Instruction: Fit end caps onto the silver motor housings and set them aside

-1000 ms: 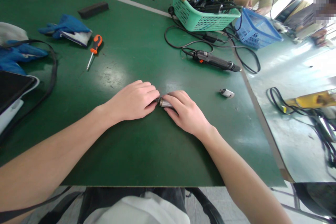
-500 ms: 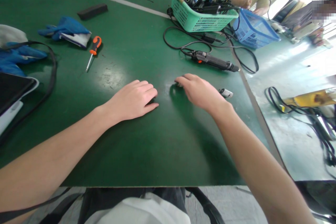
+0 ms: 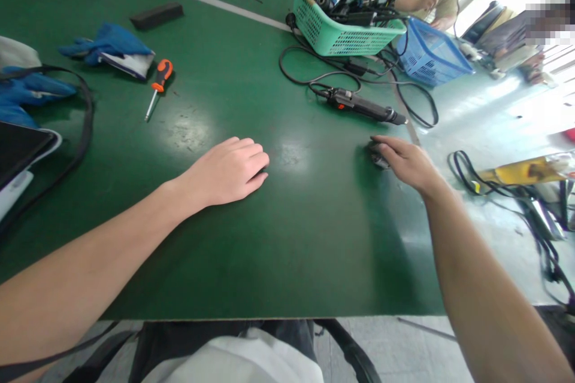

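My left hand lies palm down on the green table, its fingers loosely bent and the thumb apart. A dark gap shows between thumb and fingers, with nothing I can make out in it. My right hand is at the right side of the table, fingers closed over a small grey metal part. The fingers hide much of that part, so its kind is unclear. Just beyond this hand lies a black electric screwdriver with its cord.
A green basket full of cables and tools stands at the back, beside a blue basket. An orange-handled screwdriver, blue gloves and a dark block lie left. A yellow tool lies right. Another person works beyond the baskets.
My right hand has moved right, from the middle of the table to the small metal part, which now lies under its fingers. My left hand has stayed in place.
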{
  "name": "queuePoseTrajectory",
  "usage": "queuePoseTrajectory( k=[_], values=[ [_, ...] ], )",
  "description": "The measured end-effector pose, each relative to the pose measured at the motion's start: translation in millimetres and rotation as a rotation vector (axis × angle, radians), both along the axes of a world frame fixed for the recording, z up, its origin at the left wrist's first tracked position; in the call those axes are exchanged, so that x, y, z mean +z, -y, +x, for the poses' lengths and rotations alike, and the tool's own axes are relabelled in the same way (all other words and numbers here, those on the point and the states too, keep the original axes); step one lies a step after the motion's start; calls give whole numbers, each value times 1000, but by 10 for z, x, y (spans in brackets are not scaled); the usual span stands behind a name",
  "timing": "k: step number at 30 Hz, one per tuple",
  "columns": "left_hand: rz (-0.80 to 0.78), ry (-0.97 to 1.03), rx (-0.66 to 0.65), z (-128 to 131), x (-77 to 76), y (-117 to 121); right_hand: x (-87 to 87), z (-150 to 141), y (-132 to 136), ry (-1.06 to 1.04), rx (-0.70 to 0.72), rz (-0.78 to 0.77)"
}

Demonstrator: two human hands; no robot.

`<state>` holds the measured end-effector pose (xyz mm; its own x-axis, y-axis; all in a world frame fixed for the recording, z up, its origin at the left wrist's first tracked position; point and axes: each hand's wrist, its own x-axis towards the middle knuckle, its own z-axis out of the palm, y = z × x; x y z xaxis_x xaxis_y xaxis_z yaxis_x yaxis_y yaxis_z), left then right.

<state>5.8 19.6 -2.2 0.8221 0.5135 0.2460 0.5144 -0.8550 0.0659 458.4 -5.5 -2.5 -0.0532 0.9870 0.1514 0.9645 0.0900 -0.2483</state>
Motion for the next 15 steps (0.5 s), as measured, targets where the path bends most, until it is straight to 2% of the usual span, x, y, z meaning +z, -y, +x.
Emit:
queuePoseTrajectory(
  k=[3, 6, 11, 15],
  values=[
    [2, 9, 0, 3, -2, 0, -132, -181, 220, -35, -16, 141],
    [-2, 18, -3, 3, -4, 2, -221, -433, 320, -46, -73, 242],
    [14, 16, -1, -7, -6, 7, -243, -986, 267, -93, -87, 272],
    [56, 22, 34, 1, 26, 20, -240, -1600, 160, -170, 33, 265]
  ],
)
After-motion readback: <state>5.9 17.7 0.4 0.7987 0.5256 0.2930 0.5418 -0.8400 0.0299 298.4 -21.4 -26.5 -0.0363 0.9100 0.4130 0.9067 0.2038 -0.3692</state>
